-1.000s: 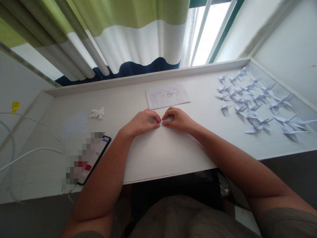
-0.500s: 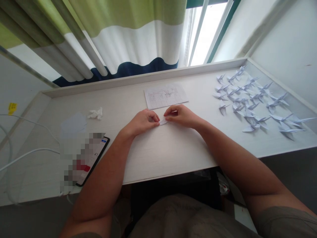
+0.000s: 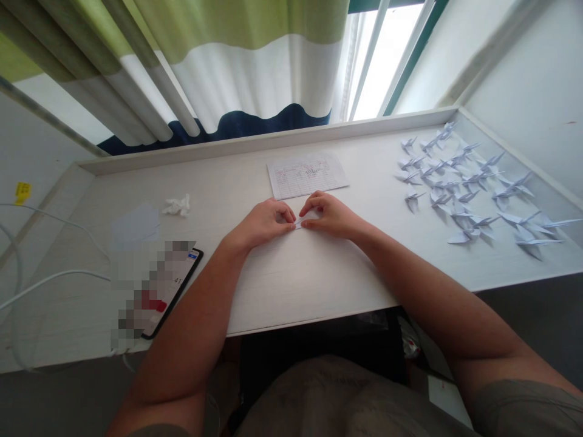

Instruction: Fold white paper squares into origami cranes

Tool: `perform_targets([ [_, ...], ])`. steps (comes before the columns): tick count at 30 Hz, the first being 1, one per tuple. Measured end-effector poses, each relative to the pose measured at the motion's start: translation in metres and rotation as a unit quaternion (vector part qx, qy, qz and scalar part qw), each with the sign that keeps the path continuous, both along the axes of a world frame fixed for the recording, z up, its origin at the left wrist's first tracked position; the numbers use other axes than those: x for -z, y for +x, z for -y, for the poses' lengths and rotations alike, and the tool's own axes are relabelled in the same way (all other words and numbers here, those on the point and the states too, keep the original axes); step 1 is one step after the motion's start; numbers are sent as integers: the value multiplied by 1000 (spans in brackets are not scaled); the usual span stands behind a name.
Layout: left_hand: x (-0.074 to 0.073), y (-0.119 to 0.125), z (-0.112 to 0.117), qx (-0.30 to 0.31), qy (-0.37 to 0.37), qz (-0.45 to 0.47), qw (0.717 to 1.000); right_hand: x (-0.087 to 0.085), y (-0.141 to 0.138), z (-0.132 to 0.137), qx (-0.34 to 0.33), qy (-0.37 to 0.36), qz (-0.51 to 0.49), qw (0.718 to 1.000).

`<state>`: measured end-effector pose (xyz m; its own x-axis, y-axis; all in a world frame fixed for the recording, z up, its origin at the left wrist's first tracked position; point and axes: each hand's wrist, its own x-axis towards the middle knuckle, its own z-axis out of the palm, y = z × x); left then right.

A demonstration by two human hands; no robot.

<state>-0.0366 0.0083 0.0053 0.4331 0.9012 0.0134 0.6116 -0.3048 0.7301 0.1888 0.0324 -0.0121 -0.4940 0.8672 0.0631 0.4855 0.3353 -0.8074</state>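
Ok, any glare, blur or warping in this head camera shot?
Head view: the window is blown out white; the desk edges bow from wide-angle distortion; a pixelated block covers part of the phone; the small paper pinched between left hand and right hand is mostly hidden; the paper cranes throw soft shadows.

1. Bare desk (image 3: 296, 279) lies open from left hand (image 3: 264, 221) and right hand (image 3: 330, 215) to the near edge
2. A flat sheet (image 3: 307, 175) lies just behind them
3. At the right end cranes (image 3: 464, 188) crowd the top
4. At the left sit phone (image 3: 170, 291), tissue (image 3: 177, 206) and cable (image 3: 54, 279)
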Motion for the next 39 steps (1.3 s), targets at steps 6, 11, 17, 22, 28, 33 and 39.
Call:
perform_targets([
  [6, -1, 0, 1, 0, 4, -16, 1000, 8, 2, -1, -5, 30, 3, 1000],
  [11, -4, 1, 2, -17, 25, -64, 998, 11, 6, 1, -43, 74, 36, 996],
  [17, -5, 2, 2, 14, 21, -56, 998, 8, 7, 2, -68, 86, 35, 993],
  [22, -4, 4, 4, -3, -10, -5, 1000, 1, 6, 3, -68, 41, 18, 997],
  [28, 0, 8, 3, -36, -98, 111, 988, 2, 2, 1, -29, 8, -147, 989],
  [33, 5, 15, 3, -98, -138, 228, 959, 5, 0, -4, 16, -20, -258, 966],
  [39, 3, 23, 5, -131, -193, 336, 913, 8, -1, -8, 45, -37, -317, 947],
])
